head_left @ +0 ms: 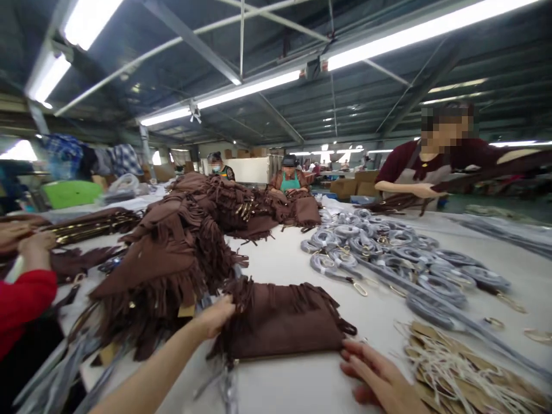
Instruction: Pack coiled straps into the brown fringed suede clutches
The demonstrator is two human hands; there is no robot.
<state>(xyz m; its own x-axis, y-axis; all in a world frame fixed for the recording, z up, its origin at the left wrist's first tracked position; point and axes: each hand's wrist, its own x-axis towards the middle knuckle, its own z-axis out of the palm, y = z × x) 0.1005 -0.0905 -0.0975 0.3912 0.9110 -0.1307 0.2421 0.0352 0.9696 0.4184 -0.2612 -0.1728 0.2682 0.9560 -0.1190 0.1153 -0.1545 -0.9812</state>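
A flat brown fringed bag [284,325] lies on the white table in front of me, its straight edge towards me and its fringe along the far and left sides. My left hand [218,316] is closed on the bag's left end, with the fingertips partly hidden in the fringe. At the near right corner is my right hand [375,368], its fingers apart and holding nothing. Whether its fingertips touch the bag I cannot tell. Left of the bag rises a large heap of similar brown fringed bags [172,259].
Coiled grey straps with gold clips [345,241] spread across the table's right side. Brown tags with white strings [457,368] lie near right. A co-worker's red sleeve [28,305] is at left. Another person [426,167] holds brown material at right; two more sit behind the heap.
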